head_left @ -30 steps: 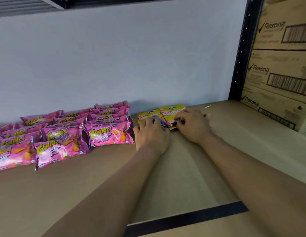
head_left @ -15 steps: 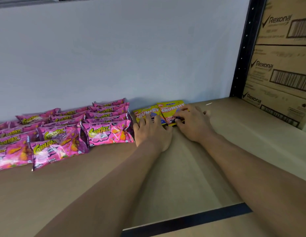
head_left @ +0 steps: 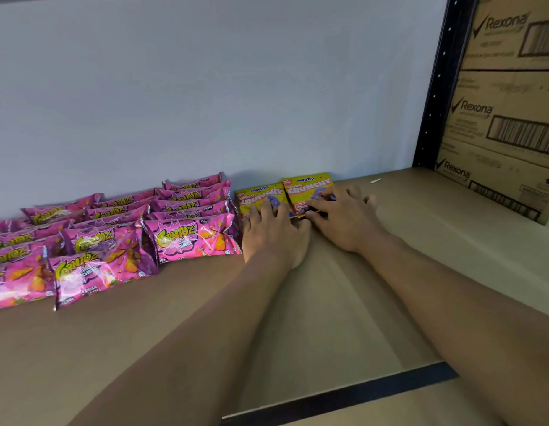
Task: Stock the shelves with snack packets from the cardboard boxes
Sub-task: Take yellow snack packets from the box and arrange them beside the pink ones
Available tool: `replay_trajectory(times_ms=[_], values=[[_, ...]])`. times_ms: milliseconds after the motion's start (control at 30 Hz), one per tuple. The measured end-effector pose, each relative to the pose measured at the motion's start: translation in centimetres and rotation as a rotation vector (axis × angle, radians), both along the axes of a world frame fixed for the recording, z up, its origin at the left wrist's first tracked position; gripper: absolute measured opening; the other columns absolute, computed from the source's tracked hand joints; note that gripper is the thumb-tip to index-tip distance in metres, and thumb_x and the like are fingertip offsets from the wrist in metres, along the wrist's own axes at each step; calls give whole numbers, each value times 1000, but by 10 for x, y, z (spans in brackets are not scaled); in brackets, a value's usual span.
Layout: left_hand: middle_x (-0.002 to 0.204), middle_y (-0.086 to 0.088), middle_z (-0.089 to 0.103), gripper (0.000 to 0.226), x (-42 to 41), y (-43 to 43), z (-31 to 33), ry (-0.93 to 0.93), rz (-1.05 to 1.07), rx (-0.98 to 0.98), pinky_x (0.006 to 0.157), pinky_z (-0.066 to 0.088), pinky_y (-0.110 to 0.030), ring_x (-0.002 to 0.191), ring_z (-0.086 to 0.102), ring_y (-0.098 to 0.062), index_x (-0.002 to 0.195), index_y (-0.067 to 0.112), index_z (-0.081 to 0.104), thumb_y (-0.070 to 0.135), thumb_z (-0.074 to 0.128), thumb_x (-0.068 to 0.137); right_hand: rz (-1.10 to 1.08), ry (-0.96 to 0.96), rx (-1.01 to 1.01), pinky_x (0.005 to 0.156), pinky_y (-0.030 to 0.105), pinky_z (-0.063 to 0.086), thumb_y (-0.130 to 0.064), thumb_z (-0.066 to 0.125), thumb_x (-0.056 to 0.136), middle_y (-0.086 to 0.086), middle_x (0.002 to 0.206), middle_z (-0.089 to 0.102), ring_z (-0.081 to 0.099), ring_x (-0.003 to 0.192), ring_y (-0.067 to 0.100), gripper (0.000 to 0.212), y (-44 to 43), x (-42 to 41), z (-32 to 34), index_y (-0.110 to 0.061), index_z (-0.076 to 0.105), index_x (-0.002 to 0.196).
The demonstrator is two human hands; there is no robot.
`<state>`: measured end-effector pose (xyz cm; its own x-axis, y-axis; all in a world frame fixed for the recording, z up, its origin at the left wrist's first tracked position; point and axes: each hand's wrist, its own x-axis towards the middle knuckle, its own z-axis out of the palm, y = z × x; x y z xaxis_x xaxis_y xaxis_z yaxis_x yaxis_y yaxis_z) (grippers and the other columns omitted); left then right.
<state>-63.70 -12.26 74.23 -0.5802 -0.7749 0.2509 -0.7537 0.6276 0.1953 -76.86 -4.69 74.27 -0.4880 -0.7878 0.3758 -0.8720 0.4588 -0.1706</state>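
Note:
Two yellow Crunchy snack packets lie flat side by side at the back of the brown shelf board [head_left: 328, 302], close to the white wall. My left hand [head_left: 271, 233] rests with spread fingers on the left packet [head_left: 256, 196]. My right hand [head_left: 339, 218] lies on the right packet [head_left: 307, 187], fingertips pressing its lower half. Several pink Cornitoz packets [head_left: 190, 238] sit in rows to the left, the nearest just beside my left hand.
A black shelf upright [head_left: 436, 81] stands at the right rear. Beyond it, stacked Rexona cardboard boxes [head_left: 506, 118] fill the right side. A black front rail [head_left: 343, 398] marks the shelf's near edge. A small white scrap [head_left: 375, 180] lies near the wall.
Both hands have stayed on the yellow packets, nudging them slightly toward the wall. The view has shifted a little downward.

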Motion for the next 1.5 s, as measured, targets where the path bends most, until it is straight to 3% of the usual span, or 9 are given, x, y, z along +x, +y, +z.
replay_trajectory(times_ms=[433,633,800,933,1033,1167,1233,1400,1500], values=[[167,-1,0,64,0,-2,1,-22,-77,86,122,3,-45,153,-5,-27,155,32,19,57,23,96,-52,17,26,99,45,27,-68,35,95,-9,148,41,32,131,25,48,0,-2,0,-49,52,136],[159,-4,29,52,11,13,6,164,-120,-34,121,18,-44,148,20,-25,144,23,42,43,36,96,-17,-1,-155,94,41,28,-65,52,90,-7,134,52,42,123,23,41,9,5,5,-42,66,121],[133,-8,53,39,46,36,18,304,-184,2,101,38,-40,124,48,-30,130,17,56,35,50,96,25,-88,-175,100,40,28,-54,55,92,-5,124,55,43,125,22,32,36,31,22,-39,66,119],[122,-6,61,35,101,54,27,394,-201,67,96,46,-41,110,57,-27,123,17,60,32,56,92,145,-272,-353,97,41,45,-41,62,88,-7,111,66,58,105,15,22,65,80,35,-34,72,106],[107,3,66,30,153,71,32,461,-192,123,88,51,-38,95,63,-20,116,21,62,31,60,88,211,-414,-408,87,25,49,-34,65,89,-8,103,67,59,84,4,15,88,131,40,-31,72,103],[88,11,65,23,228,94,41,548,-180,146,78,49,-28,79,62,-8,110,22,65,24,63,87,297,-534,-487,74,8,42,-27,68,89,-11,94,68,55,75,-4,12,113,217,41,-30,72,100],[85,15,64,21,269,107,44,573,-177,159,71,46,-23,74,60,2,109,23,64,24,63,88,335,-604,-489,72,9,42,-25,67,90,-14,91,68,55,72,-1,14,123,262,39,-30,73,102],[81,14,64,15,375,127,38,642,-234,175,61,42,-10,69,59,0,106,21,63,20,65,91,522,-711,-464,69,15,48,-16,67,92,-13,88,67,61,78,7,14,137,370,28,-21,71,104],[78,10,67,12,439,131,19,635,-219,136,62,40,-11,69,60,-5,101,23,64,24,64,89,634,-706,-432,70,22,51,-13,67,91,-6,90,70,64,82,10,12,135,421,5,-15,71,103]])
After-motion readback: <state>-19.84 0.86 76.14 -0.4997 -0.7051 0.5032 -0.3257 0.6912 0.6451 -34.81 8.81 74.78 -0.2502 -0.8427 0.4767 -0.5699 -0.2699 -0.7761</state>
